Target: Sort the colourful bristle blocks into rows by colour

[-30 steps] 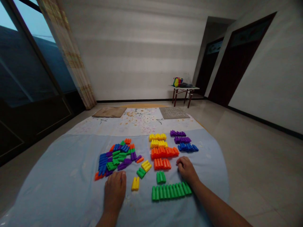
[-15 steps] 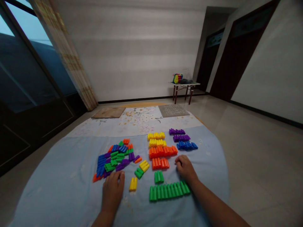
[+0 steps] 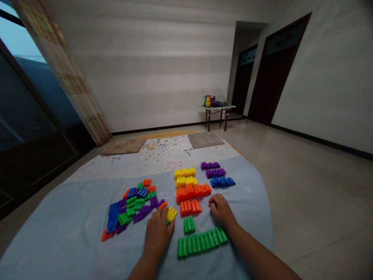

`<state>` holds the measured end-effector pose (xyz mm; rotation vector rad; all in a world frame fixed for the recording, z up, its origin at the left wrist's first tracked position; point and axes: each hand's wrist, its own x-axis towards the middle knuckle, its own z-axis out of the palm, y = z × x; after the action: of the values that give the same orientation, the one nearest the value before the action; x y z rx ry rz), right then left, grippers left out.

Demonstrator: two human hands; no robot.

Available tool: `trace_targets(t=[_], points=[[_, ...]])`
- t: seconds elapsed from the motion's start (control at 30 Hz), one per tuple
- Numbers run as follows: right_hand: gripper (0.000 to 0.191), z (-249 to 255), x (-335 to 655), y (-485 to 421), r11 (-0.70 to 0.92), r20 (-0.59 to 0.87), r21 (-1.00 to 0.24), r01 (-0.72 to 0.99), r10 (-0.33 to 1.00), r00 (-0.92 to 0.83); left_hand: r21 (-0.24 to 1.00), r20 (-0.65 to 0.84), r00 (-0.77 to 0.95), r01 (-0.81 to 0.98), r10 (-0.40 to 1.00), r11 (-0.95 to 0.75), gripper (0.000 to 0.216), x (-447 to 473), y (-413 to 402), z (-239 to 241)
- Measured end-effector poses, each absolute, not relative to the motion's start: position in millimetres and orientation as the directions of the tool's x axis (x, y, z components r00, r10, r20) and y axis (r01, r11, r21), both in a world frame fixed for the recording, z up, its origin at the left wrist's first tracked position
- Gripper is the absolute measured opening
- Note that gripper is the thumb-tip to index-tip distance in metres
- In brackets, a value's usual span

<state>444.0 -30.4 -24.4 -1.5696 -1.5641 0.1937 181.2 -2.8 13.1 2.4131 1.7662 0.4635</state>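
Note:
My left hand [image 3: 159,232] lies low over the cloth with fingers stretched forward, open. Its fingertips touch or cover the edge of a yellow plastic peg block [image 3: 171,214]. A green block [image 3: 168,222] shows only in part beside the thumb. My right hand [image 3: 222,210] rests on the cloth, its fingers curled in, with nothing seen in them. It is just right of a short orange row [image 3: 190,208] and above the right end of a long green row [image 3: 202,242]. A small green block [image 3: 189,225] sits between those rows.
A mixed pile of coloured blocks [image 3: 131,206] lies left of my left hand. Farther back are a long orange row [image 3: 194,191], yellow rows [image 3: 186,181], purple rows [image 3: 215,173] and a blue row [image 3: 223,182]. Two mats, one brown [image 3: 125,146] and one grey [image 3: 205,140], lie at the far edge.
My left hand has moved right and forward from beside the pile onto the loose yellow and green blocks. The nearer yellow block is now hidden. My right hand stays put; the view has turned slightly.

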Motion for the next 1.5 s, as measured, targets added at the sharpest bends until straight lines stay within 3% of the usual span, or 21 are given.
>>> trace_targets(t=[0.17, 0.37, 0.53, 0.7, 0.93, 1.03, 1.2, 1.5], points=[[0.016, -26, 444, -29, 0.189, 0.463, -0.654, 0.732, 0.866, 0.191, 0.235, 0.284, 0.288, 0.904, 0.915, -0.358, 0.044, 144, -2, -7], [0.017, -28, 444, -29, 0.200, 0.483, -0.649, 0.734, 0.853, 0.196, 0.186, 0.278, 0.164, 0.957, 0.946, -0.220, 0.044, 108, 5, 11], [0.016, -28, 447, -30, 0.199, 0.473, -0.652, 0.732, 0.861, 0.187, 0.285, 0.245, 0.066, 0.949, 0.967, -0.137, 0.046, 124, -4, 33], [0.015, -30, 449, -30, 0.196, 0.458, -0.642, 0.741, 0.874, 0.166, 0.313, 0.100, 0.155, 0.933, 0.983, -0.179, 0.042, 147, -15, 44], [0.015, -27, 449, -30, 0.194, 0.453, -0.634, 0.748, 0.878, 0.156, 0.212, 0.158, 0.125, 0.965, 0.980, -0.157, 0.038, 136, -10, 41], [0.016, -26, 448, -31, 0.191, 0.453, -0.638, 0.746, 0.877, 0.163, 0.210, 0.162, 0.187, 0.953, 0.969, -0.220, 0.040, 128, -6, 38], [0.016, -24, 447, -30, 0.181, 0.451, -0.637, 0.749, 0.876, 0.172, 0.198, -0.033, 0.394, 0.903, 0.918, -0.381, 0.054, 122, 1, 32], [0.016, -22, 445, -29, 0.168, 0.446, -0.663, 0.730, 0.872, 0.204, 0.156, -0.142, 0.366, 0.926, 0.920, -0.344, 0.054, 121, 16, 32]])
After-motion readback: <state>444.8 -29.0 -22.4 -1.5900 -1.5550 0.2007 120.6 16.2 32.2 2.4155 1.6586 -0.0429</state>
